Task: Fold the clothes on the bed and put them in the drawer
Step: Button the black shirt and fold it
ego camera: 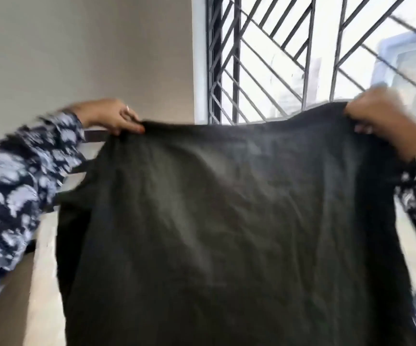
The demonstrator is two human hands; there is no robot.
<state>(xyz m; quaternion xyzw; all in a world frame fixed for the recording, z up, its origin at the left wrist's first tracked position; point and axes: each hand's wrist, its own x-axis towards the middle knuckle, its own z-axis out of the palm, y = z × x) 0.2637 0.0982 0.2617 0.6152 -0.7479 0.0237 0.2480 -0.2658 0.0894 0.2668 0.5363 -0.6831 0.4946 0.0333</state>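
Dark garment point(227, 233) hides bed; bottom edge crops it.

Bright daylight floods in from the barred window point(301, 58) at upper right, its panes blown out white. Motion blur softens the whole frame, worst at the edges.
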